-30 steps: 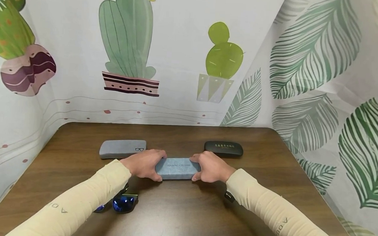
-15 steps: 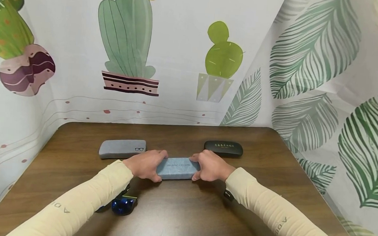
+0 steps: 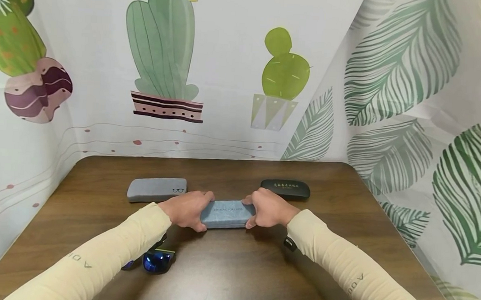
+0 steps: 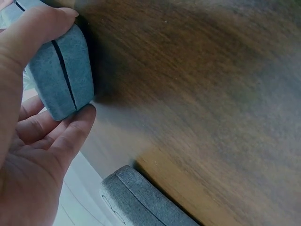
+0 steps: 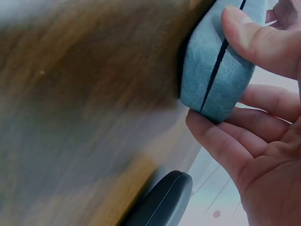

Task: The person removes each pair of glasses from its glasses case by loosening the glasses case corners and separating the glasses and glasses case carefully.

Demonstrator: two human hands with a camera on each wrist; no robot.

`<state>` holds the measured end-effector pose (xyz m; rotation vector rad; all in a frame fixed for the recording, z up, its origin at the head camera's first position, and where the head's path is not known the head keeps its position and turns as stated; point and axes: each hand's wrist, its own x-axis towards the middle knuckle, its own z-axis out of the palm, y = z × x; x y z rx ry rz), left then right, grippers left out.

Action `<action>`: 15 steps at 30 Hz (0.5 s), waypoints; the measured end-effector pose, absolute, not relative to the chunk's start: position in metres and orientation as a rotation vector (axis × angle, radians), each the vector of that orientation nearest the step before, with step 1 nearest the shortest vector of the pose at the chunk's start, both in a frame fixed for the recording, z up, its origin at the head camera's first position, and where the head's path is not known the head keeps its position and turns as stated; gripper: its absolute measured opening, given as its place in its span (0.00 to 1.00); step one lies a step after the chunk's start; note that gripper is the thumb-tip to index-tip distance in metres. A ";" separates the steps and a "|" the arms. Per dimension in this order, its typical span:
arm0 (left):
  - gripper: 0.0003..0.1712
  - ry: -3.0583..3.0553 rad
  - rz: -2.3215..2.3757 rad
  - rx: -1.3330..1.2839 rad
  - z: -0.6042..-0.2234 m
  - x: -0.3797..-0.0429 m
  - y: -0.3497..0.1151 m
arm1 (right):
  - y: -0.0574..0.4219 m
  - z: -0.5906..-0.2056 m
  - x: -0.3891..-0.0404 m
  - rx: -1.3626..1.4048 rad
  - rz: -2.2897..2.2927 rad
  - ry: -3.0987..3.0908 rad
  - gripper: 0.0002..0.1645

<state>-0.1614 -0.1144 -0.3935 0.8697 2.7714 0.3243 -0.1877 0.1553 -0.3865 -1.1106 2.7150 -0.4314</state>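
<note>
A blue glasses case with faint lettering on its lid lies in the middle of the table, its lid down. My left hand grips its left end, thumb at the near side and fingers at the far side. At the opposite end my right hand holds it the same way. Both wrist views show the dark seam between lid and base running along the end of the blue case. In the right wrist view, the thumb lies across the near side of the blue case.
A grey glasses case with a small glasses print lies behind my left hand. A black glasses case with gold lettering is behind the right one. Blue mirrored sunglasses sit by my left forearm, partly covered by the sleeve. Patterned cloth hangs behind the table.
Both hands keep their hold on the blue glasses case, which stays almost in place. Only slight shifts of the view show.
</note>
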 end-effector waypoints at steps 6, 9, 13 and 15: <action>0.41 2.781 0.323 0.899 -0.394 -0.161 -0.114 | 0.155 -0.384 -0.190 -1.068 -0.461 2.679 0.35; 0.42 2.781 0.321 0.899 -0.393 -0.161 -0.114 | 0.155 -0.383 -0.191 -1.062 -0.466 2.667 0.35; 0.43 2.772 0.328 0.861 -0.393 -0.160 -0.114 | 0.154 -0.381 -0.193 -1.082 -0.458 2.655 0.35; 0.44 2.768 0.335 0.845 -0.392 -0.160 -0.114 | 0.153 -0.381 -0.193 -1.082 -0.460 2.640 0.34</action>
